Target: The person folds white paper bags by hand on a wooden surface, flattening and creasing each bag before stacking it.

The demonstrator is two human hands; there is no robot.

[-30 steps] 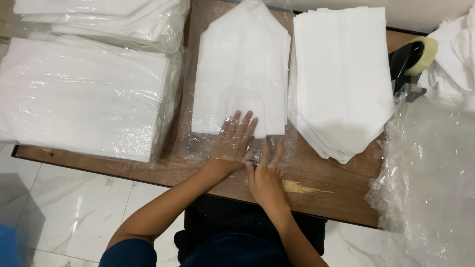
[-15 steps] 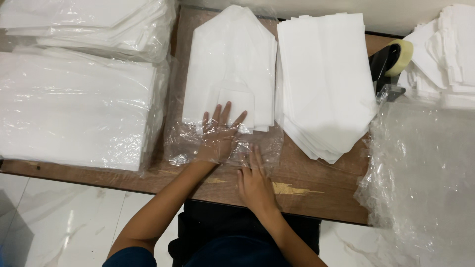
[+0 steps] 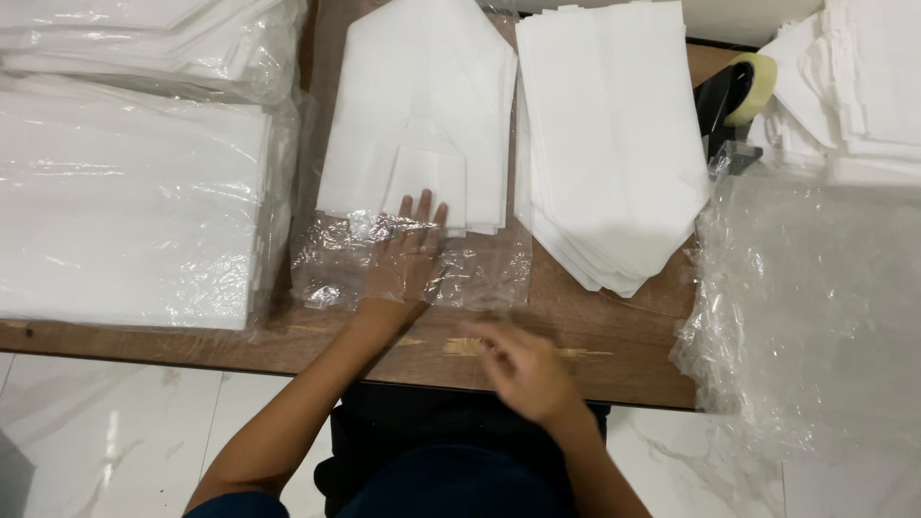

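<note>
Lying flat on the wooden table [image 3: 614, 369], the clear plastic bag [image 3: 480, 273] holds a folded white stack [image 3: 422, 115] in its upper part. The left hand [image 3: 408, 259] sits inside the bag's open lower end, fingers spread, palm down. The right hand [image 3: 523, 369] hovers over the table edge, blurred, grasping nothing visible. 1 loose white stack [image 3: 614, 144] lies just beside the bag.

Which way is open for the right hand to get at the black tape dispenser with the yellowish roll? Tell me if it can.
Probably yes. The right hand is bare and blurred over the wooden table's near edge. The tape dispenser stands uncovered at the far right, beyond the loose stack of pointed white sheets, which the arm must pass above.
</note>
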